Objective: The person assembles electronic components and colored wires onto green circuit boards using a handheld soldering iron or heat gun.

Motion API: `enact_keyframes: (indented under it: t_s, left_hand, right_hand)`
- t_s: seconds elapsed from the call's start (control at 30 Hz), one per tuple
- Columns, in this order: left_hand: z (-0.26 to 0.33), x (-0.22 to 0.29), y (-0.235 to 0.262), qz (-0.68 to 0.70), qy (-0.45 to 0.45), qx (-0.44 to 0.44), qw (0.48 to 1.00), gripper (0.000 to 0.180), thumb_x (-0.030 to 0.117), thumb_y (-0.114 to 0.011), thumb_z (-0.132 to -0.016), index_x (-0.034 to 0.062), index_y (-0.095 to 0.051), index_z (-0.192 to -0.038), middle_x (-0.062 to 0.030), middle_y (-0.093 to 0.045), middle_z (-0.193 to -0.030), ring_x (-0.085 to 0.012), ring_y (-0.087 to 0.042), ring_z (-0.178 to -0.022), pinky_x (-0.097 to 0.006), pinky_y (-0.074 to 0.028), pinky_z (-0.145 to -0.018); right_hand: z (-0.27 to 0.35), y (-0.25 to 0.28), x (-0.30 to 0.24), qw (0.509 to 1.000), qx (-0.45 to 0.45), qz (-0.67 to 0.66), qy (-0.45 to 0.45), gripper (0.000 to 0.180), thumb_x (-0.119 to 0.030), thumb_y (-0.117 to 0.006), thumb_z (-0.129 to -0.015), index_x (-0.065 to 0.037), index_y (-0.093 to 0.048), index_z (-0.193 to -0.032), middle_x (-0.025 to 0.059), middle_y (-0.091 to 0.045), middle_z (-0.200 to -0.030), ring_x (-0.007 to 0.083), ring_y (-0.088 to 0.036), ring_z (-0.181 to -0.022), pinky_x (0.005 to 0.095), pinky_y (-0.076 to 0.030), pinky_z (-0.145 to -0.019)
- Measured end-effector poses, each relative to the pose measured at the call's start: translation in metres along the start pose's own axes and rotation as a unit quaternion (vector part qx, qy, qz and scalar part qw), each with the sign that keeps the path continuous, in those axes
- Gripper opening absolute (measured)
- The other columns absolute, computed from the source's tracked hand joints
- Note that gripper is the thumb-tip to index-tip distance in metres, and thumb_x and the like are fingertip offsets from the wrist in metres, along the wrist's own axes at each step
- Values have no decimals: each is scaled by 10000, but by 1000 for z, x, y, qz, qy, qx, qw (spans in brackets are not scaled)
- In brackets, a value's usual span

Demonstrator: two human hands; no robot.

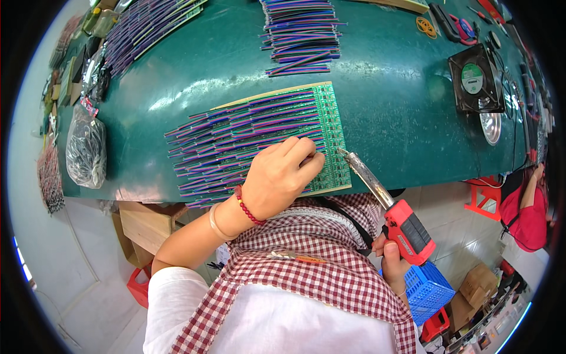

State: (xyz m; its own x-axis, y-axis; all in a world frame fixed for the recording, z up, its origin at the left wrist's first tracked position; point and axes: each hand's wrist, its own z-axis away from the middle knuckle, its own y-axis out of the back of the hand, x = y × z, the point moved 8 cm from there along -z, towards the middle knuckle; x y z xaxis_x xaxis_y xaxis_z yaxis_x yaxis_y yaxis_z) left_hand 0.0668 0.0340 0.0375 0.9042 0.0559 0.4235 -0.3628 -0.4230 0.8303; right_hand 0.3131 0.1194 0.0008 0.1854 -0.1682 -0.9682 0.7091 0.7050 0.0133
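Note:
A green circuit board panel (335, 124) lies on the table, rows of small parts on it. Rows of multicoloured flat wires (236, 127) run leftward from it. Over the wires, beside the panel's left part, my left hand (277, 174) is closed in a pinch; what its fingertips hold is hidden. In my right hand (392, 262) is a soldering iron (407, 230) with a red and black handle. Its metal shaft slants up to the left, the tip at the panel's right edge, near my left fingertips.
Bundles of similar wires (300, 35) lie at the table's far side. At right are a black fan (474, 78) and a metal dish (490, 127); at left, a filled plastic bag (86, 147). A blue crate (427, 292) stands below right. Another person's red sleeve (525, 215) shows far right.

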Motion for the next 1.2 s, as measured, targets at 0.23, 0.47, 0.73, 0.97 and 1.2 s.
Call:
enact_keyframes:
  t_s: [0.23,0.47,0.73,0.97,1.2]
  left_hand:
    - [1,2,0,-17,-7,-6,1000,233,19,-657,-679,59,-690,-907,-52,-579,-873,-196,-591,-720,-319,-484,-582]
    - [-14,7,13,-68,15,-40,997,193,57,-667,-703,87,-674,-893,-41,-574,-900,-214,-571,-839,-348,-437,-720]
    - [-96,-87,-5,-121,-3,19,992,49,97,-638,-818,76,-645,-861,-67,-583,-861,-254,-569,-858,-372,-463,-743]
    - [-95,-89,-16,-177,4,-5,984,58,111,-623,-849,61,-600,-867,-65,-594,-869,-264,-577,-888,-383,-475,-786]
    - [-83,-61,17,44,20,42,998,63,43,-638,-843,28,-595,-885,-103,-597,-830,-287,-603,-812,-376,-494,-722]
  right_hand:
    - [0,0,2,1000,1,-12,-5,235,-218,-624,-917,16,-610,-904,62,-596,-730,118,-523,-628,271,-426,-575]
    - [-2,7,-3,998,58,-27,0,291,-253,-627,-926,30,-596,-988,72,-601,-729,124,-524,-613,264,-431,-560]
    - [-8,8,-13,996,54,-54,50,309,-219,-592,-944,45,-549,-1099,90,-589,-730,122,-509,-595,262,-447,-552]
    - [-6,14,-6,995,90,-27,45,382,-270,-561,-950,47,-517,-1158,74,-549,-679,121,-485,-553,274,-449,-532]
    - [-12,11,-18,993,91,-2,80,477,-363,-559,-960,47,-487,-1194,61,-507,-623,118,-453,-500,282,-446,-501]
